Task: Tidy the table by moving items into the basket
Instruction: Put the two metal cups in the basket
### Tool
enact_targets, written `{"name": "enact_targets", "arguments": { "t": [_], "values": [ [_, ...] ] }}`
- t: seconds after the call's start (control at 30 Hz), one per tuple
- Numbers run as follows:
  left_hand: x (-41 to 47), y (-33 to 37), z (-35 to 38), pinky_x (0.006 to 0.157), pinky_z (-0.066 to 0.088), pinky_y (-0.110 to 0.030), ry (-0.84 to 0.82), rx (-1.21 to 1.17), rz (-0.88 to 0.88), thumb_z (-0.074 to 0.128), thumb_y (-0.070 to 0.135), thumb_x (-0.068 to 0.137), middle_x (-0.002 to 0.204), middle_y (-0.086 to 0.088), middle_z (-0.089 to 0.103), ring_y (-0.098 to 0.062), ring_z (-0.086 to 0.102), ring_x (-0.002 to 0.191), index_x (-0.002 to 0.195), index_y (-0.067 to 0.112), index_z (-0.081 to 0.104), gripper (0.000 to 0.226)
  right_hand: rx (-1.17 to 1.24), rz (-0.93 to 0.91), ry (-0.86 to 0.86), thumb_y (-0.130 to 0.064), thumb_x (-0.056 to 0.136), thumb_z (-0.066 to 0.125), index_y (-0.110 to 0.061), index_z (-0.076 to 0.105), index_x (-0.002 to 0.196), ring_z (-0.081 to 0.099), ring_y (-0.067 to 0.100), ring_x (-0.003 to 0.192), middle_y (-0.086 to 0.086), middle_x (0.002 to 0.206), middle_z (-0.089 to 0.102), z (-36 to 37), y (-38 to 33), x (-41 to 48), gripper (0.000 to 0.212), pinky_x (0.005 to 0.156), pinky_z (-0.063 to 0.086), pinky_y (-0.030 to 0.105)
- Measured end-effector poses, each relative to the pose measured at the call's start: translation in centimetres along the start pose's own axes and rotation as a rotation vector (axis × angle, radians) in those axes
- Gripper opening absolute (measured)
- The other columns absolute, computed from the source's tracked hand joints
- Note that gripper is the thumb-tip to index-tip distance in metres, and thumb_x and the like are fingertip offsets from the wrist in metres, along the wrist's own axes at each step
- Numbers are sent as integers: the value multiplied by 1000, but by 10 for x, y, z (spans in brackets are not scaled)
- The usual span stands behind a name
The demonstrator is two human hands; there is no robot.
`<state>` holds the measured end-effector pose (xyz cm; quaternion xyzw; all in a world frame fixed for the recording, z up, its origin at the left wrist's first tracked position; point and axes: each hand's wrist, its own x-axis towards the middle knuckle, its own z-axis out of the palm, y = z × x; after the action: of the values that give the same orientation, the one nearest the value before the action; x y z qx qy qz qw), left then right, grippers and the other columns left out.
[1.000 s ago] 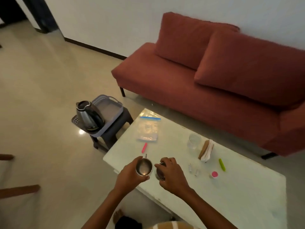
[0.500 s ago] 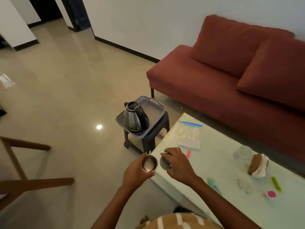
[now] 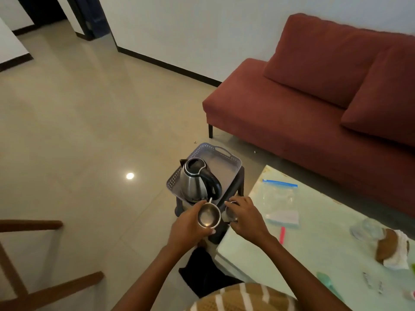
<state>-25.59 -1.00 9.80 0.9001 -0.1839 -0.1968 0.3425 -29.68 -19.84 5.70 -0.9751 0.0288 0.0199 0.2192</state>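
Left hand [image 3: 188, 227] wraps small shiny steel cup [image 3: 208, 217], right hand [image 3: 247, 217] grips second steel cup [image 3: 231, 215]; both just short of grey perforated plastic basket [image 3: 226, 158]. Likely light, rigid, slick: hold round the wall.

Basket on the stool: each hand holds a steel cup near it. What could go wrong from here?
1. The kettle fills the near half of the basket, and the left hand holds the left cup apparently close to its handle; a bump could tip it.
2. The right hand grips the right cup from above, hiding most of it; that hold may slip before it reaches the basket.
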Motion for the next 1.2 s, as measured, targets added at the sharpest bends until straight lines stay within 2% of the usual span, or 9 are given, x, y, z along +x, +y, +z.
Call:
{"name": "enact_targets", "arguments": {
  "t": [0.3, 0.43, 0.63, 0.73, 0.8, 0.9, 0.97, 1.03, 1.2],
  "values": [
    [148, 3, -69, 92, 37, -17, -159, 58, 71, 79, 36, 65, 128, 13, 56, -7, 50, 119, 132, 31, 43, 77, 46, 323, -12, -25, 80, 69, -19, 50, 128, 39, 22, 125, 2, 136, 46, 13, 45, 145, 52, 95, 47, 32],
    [200, -1, -81, 97, 41, -22, -198, 54, 73, 79, 36, 65, 130, 11, 56, -8, 51, 120, 135, 30, 41, 81, 3, 358, -96, -22, 82, 64, -18, 46, 129, 36, 24, 127, 5, 139, 41, 25, 62, 202, 50, 94, 47, 33],
    [261, -12, -91, 80, 36, -10, -191, -5, 65, 80, 26, 66, 126, 12, 58, -4, 53, 110, 131, 30, 45, 75, -261, 217, -274, -2, 80, 57, -10, 52, 118, 44, 30, 117, 13, 126, 50, 69, 89, 268, 40, 85, 50, 37],
    [284, -21, -91, 81, 36, -13, -179, -8, 66, 80, 23, 67, 123, 10, 60, -8, 56, 110, 130, 27, 47, 70, -423, 100, -345, -1, 68, 71, -8, 59, 106, 54, 31, 105, 16, 114, 59, 87, 104, 289, 41, 77, 51, 40],
    [295, -28, -91, 82, 38, -14, -183, 11, 64, 79, 25, 68, 122, 11, 60, -8, 57, 110, 130, 28, 47, 70, -519, 13, -453, -5, 72, 69, -8, 54, 112, 47, 36, 117, 19, 125, 50, 95, 107, 300, 43, 89, 46, 51],
    [307, -39, -91, 84, 42, -17, -195, 51, 36, 79, 29, 68, 122, 11, 61, -9, 58, 110, 132, 30, 45, 72, -705, -189, -584, -4, 84, 56, -8, 42, 127, 23, 39, 137, 22, 142, 29, 105, 120, 309, 45, 106, 24, 65],
    [312, -43, -90, 84, 44, -21, -192, 70, 7, 79, 31, 68, 122, 11, 61, -11, 58, 110, 132, 32, 43, 74, -773, -266, -635, -8, 77, 67, -10, 47, 121, 32, 39, 133, 22, 138, 38, 108, 126, 312, 48, 103, 31, 62],
    [315, -44, -88, 81, 41, -20, -183, 84, -11, 79, 33, 67, 122, 13, 60, -10, 58, 109, 133, 34, 42, 75, -829, -280, -714, -17, 63, 81, -15, 56, 108, 49, 34, 122, 16, 126, 54, 108, 133, 316, 51, 92, 46, 51],
    [322, -41, -81, 80, 35, -18, -187, 93, -35, 79, 33, 67, 124, 14, 58, -9, 55, 113, 133, 36, 40, 77, -912, -420, -549, -6, 82, 62, -7, 40, 129, 26, 38, 136, 19, 143, 31, 110, 147, 324, 52, 105, 33, 51]
  ]
}}
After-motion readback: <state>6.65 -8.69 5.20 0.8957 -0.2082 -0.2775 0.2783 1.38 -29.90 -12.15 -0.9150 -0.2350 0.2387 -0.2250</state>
